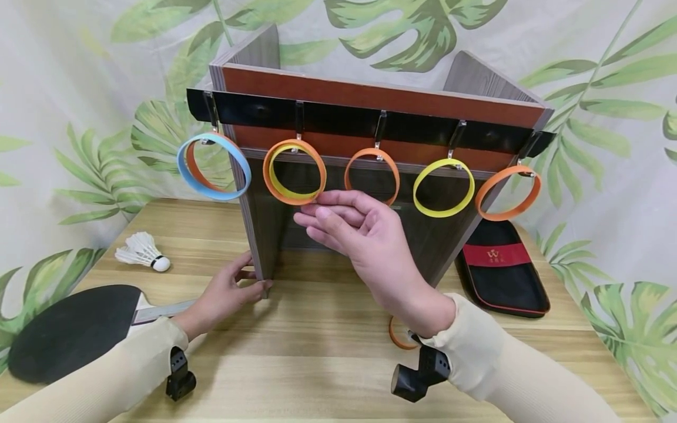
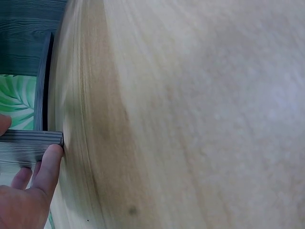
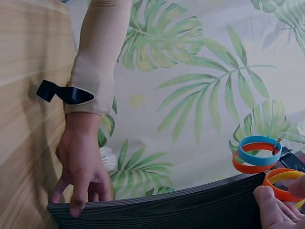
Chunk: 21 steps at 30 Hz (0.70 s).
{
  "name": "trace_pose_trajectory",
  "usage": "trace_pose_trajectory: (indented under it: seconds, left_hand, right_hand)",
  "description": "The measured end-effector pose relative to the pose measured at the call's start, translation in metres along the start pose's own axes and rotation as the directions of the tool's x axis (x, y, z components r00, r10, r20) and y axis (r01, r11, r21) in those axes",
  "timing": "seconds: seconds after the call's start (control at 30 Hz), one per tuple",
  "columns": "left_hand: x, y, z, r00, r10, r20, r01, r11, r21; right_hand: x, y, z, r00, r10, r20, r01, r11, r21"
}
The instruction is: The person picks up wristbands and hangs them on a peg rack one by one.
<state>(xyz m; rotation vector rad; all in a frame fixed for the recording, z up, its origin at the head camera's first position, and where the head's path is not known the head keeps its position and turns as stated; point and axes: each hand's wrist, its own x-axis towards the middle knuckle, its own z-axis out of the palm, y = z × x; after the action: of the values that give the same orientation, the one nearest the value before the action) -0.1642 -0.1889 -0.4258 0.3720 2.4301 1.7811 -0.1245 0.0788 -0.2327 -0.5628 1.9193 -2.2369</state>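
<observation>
Near the base of the grey wood-grain stand [image 1: 259, 223], my left hand [image 1: 230, 294] grips the left panel's front edge between thumb and fingers. My right hand [image 1: 370, 235] is raised before the stand, palm up, fingers loosely extended. Its fingertips are right at the lower rim of an orange wristband [image 1: 321, 167], which hangs with a yellow wristband [image 1: 275, 179] from the second hook. In the right wrist view, the thumb and fingers of that hand are on either side of these bands. A blue wristband [image 1: 243, 170] hangs with an orange one on the leftmost hook.
A black hook strip [image 1: 338, 120] carries more wristbands at right. A table tennis paddle [image 1: 74, 329] and shuttlecock [image 1: 140, 249] lie on the left of the table [image 1: 296, 364]. At right lies a black case [image 1: 505, 285]. One orange wristband [image 1: 394, 338] is below my right wrist.
</observation>
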Motion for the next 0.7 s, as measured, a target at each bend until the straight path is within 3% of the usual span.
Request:
trace_pose_trajectory:
  seconds: [0.2,0.37,0.57,0.7]
  left_hand:
    - [0.0,0.001,0.0,1.0,0.004,-0.004,-0.004,1.0,0.008]
    - [-0.001,0.001,0.0,1.0,0.009,0.0,-0.009,1.0,0.012]
    - [-0.001,0.0,0.0,1.0,0.011,0.009,-0.011,1.0,0.002]
    - [-0.001,0.001,0.0,1.0,0.005,0.01,-0.005,1.0,-0.002]
  right_hand:
    - [-0.006,0.003,-0.006,0.999,0.023,0.031,-0.022,0.999,-0.036]
    - [-0.013,0.01,-0.019,0.994,0.036,0.101,-0.026,0.995,-0.101]
    - [-0.025,0.021,-0.047,0.986,0.03,0.162,-0.005,0.988,-0.154]
    - [-0.035,0.028,-0.075,0.985,0.061,0.163,-0.019,0.969,-0.247]
